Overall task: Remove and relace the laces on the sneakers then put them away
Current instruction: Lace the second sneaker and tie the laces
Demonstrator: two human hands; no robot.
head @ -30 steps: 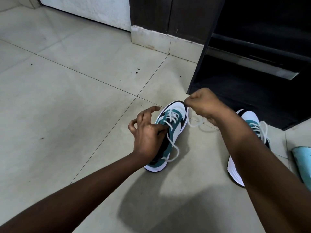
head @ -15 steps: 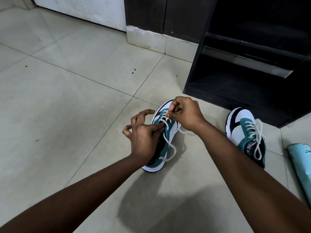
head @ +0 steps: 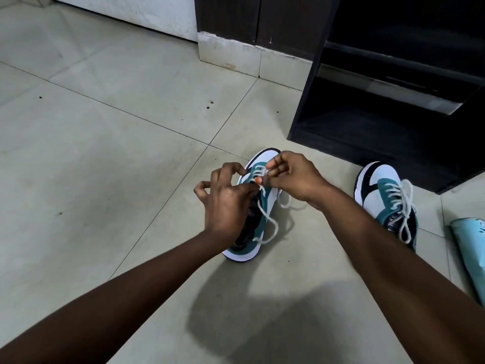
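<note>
Nearest us, our two forearms reach forward over the tiled floor (head: pixel 105 153), casting a shadow on it.

Left hand (head: pixel 225 203): fingers curled, thumb and forefinger pinching at the sneaker's lacing; whether it is the lace or the tongue between them, we cannot tell.

Right hand (head: pixel 294 177): fingers curled, thumb and forefinger pinching the white lace (head: pixel 265 224) at the eyelets near the toe.

Sneaker (head: pixel 252 232), teal, white and black: on the floor under both hands, toe pointing away from us. Partly laced at the front; loose lace trails over its right side and onto the tile.

Second sneaker (head: pixel 385 193), same colours: on the floor to the right, apart from the first, toe away from us. Its lace (head: pixel 404 206) is threaded and lies in loose loops over the top.

Pale blue object (head: pixel 469 250): at the right edge, cut off; kind not clear.

Dark shelf unit (head: pixel 393 127): beyond the sneakers, open-fronted, standing on the floor.

Farther: dark wooden panels (head: pixel 252 19) on a tiled skirting, and a white wall (head: pixel 131 14) to their left.
</note>
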